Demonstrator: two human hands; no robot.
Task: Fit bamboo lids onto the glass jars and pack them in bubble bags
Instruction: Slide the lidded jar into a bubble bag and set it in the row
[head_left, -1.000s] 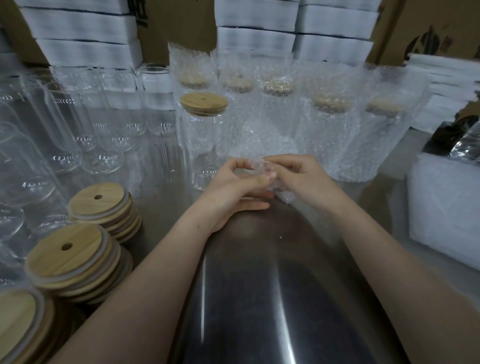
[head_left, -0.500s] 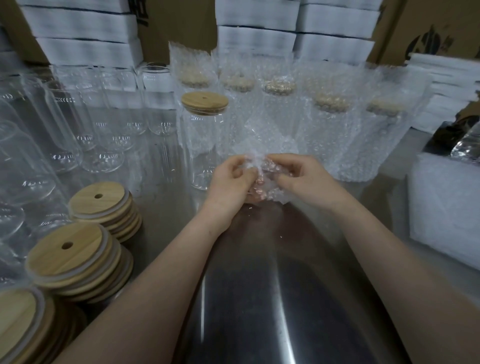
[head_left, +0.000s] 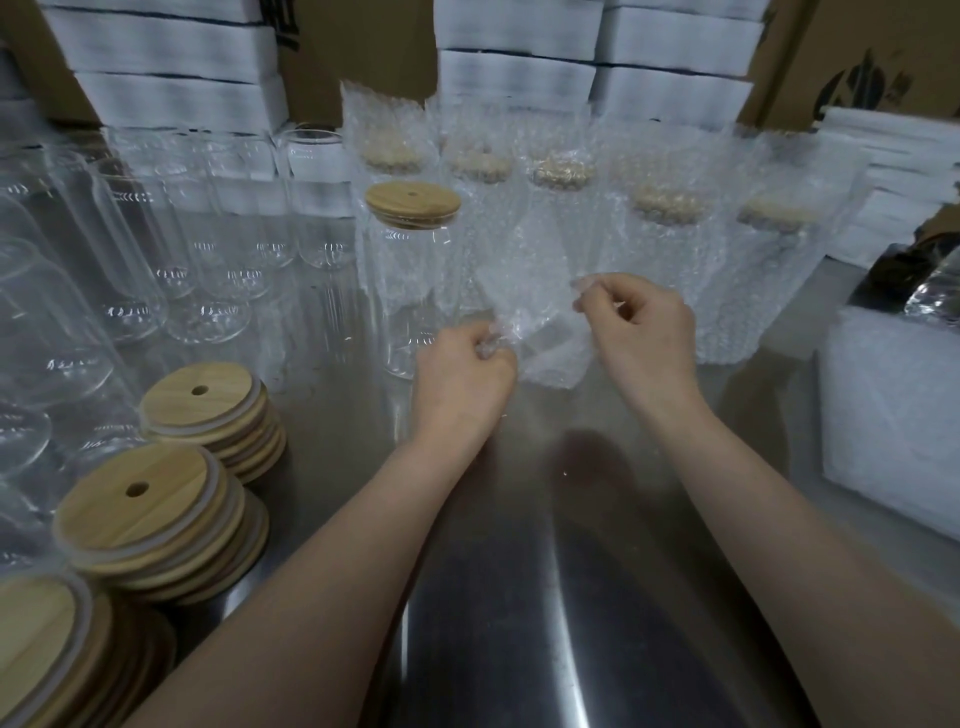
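An empty bubble bag (head_left: 540, 332) hangs between my hands above the steel table. My left hand (head_left: 460, 371) pinches its left edge and my right hand (head_left: 641, 327) pinches its right edge, a little higher. Just behind my left hand stands a glass jar (head_left: 410, 291) with a bamboo lid (head_left: 413, 203) fitted on it. Several lidded jars in bubble bags (head_left: 665, 244) stand in a row behind. Stacks of bamboo lids (head_left: 202, 405) lie at the left front.
Several open glass jars (head_left: 223, 244) crowd the left side of the steel table (head_left: 545, 597). A pile of flat bubble bags (head_left: 893, 410) lies at the right. White foam stacks (head_left: 171, 67) and cardboard boxes line the back.
My hands were together, working at the bag's mouth. They have drawn apart, the right hand up and to the right, and the bag is spread between them.
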